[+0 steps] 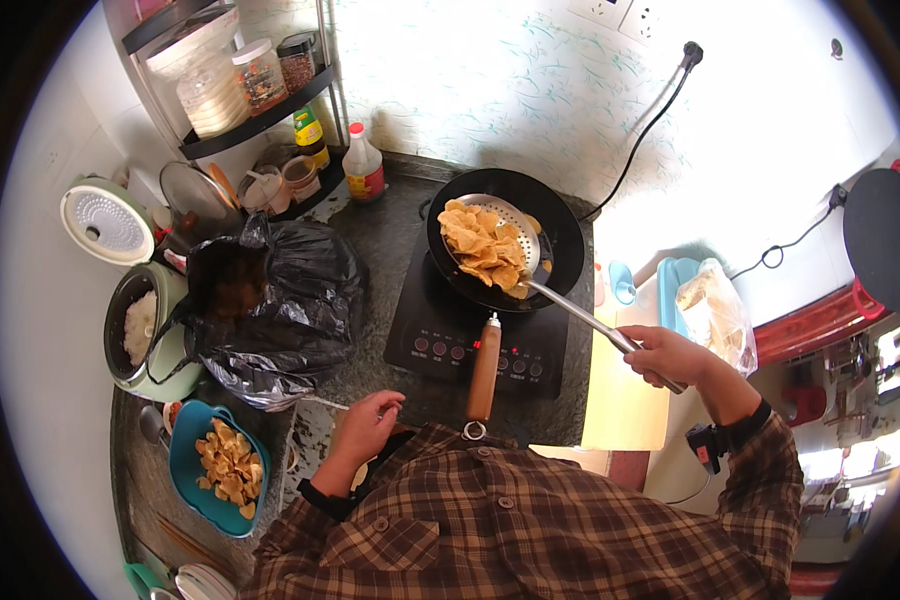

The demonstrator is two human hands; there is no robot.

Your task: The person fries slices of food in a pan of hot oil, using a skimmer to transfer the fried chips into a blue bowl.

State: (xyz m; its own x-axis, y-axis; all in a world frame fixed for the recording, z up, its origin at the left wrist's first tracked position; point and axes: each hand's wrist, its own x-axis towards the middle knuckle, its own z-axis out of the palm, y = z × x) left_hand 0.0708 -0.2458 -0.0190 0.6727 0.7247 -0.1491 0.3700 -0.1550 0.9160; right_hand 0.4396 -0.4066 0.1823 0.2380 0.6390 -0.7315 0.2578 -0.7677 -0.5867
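Observation:
My right hand [667,358] grips the metal handle of a perforated skimmer [525,217] from the right. The skimmer's bowl rests in or just above a black wok [562,270], heaped with golden fried chips [484,247]. A few loose pieces lie in the wok beside it. The wok sits on an induction cooker [435,322] with lit indicators, its wooden handle [484,371] pointing toward me. My left hand [366,427] is by the counter's front edge, fingers loosely bent, with nothing seen in it. Left of it stands a teal plastic basin [184,457] holding more chips.
A black plastic bag [307,300] is left of the cooker, beside a rice cooker [169,375] with its lid up. A sauce bottle [363,165] and a jar rack [270,112] stand behind. A power cord [649,131] runs down the wall. Chopsticks [191,541] lie at lower left.

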